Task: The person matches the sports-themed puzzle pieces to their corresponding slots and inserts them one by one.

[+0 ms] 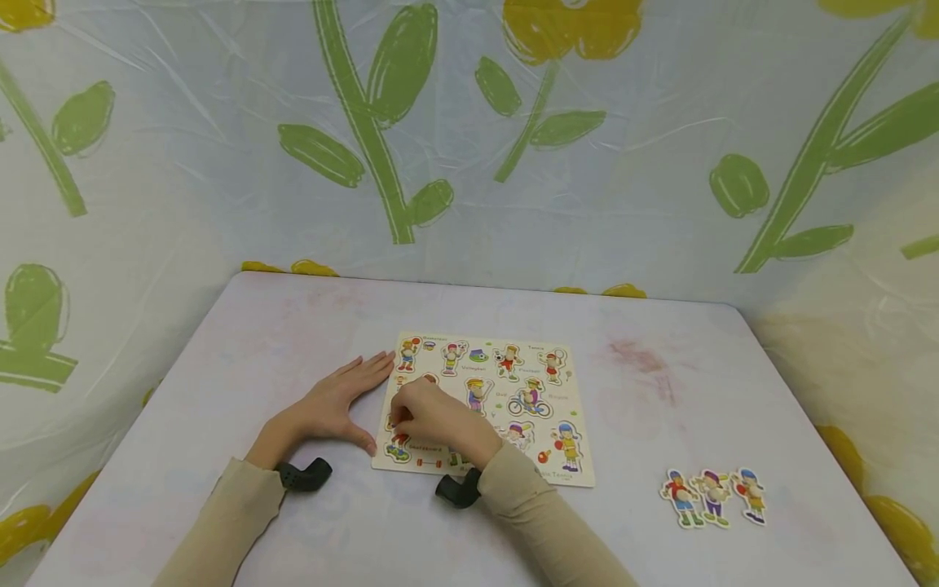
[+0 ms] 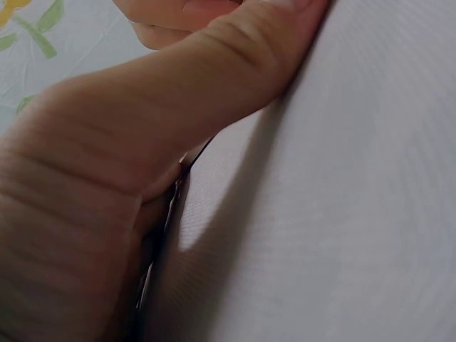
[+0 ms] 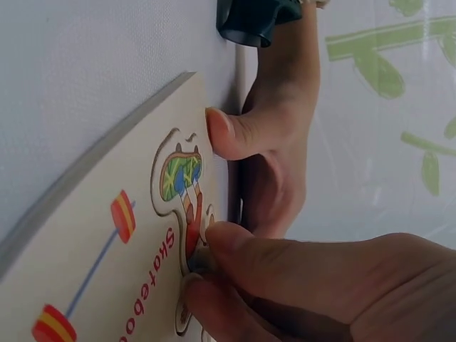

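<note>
A wooden puzzle board (image 1: 561, 408) printed with sports figures lies on the table. At its lower left corner, my right hand (image 1: 429, 412) pinches the skateboarder puzzle piece (image 3: 189, 174) between thumb and fingertips. The piece's green skateboard and red-clad legs show within the matching cut-out; its upper part is hidden by the fingers. My left hand (image 1: 333, 405) rests along the board's left edge, fingers extended and spread from the thumb. In the right wrist view, the left thumb (image 3: 228, 135) touches the board's side near the skateboard.
Three loose figure pieces lie at the table's right: one in a red top (image 1: 681, 497), one in purple trousers (image 1: 711, 496) and one in a yellow dress (image 1: 750, 496). Other figures, such as the cyclist (image 1: 531, 399), sit on the board. A flowered curtain (image 1: 623, 204) surrounds the table.
</note>
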`<state>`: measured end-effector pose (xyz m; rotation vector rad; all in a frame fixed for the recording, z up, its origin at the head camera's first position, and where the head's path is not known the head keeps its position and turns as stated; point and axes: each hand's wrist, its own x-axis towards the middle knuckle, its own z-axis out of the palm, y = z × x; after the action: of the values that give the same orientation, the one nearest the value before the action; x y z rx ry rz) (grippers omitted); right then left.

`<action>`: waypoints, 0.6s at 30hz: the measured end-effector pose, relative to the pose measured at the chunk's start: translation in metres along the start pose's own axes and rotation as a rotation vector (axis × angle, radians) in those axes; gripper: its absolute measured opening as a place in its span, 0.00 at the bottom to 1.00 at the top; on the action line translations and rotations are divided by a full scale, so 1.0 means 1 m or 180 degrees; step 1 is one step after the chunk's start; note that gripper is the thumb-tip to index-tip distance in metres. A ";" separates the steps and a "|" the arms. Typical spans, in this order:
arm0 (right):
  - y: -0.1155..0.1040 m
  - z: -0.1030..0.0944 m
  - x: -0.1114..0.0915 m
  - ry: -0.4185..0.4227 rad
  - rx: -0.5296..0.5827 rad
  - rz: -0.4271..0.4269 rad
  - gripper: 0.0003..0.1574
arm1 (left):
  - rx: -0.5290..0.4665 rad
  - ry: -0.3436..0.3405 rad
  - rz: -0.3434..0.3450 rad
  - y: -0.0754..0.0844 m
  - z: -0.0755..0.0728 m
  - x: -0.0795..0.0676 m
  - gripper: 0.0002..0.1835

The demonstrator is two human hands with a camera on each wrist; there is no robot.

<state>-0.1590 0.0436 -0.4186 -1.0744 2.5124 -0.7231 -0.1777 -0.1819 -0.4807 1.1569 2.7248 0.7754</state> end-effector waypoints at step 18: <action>-0.002 -0.004 -0.002 -0.0156 -0.0028 -0.0037 0.04 | 0.0001 0.0000 0.0005 -0.002 0.002 0.000 0.72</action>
<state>-0.1576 0.0450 -0.4141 -1.0972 2.4724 -0.6812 -0.1785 -0.1823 -0.4831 1.1592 2.7245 0.7750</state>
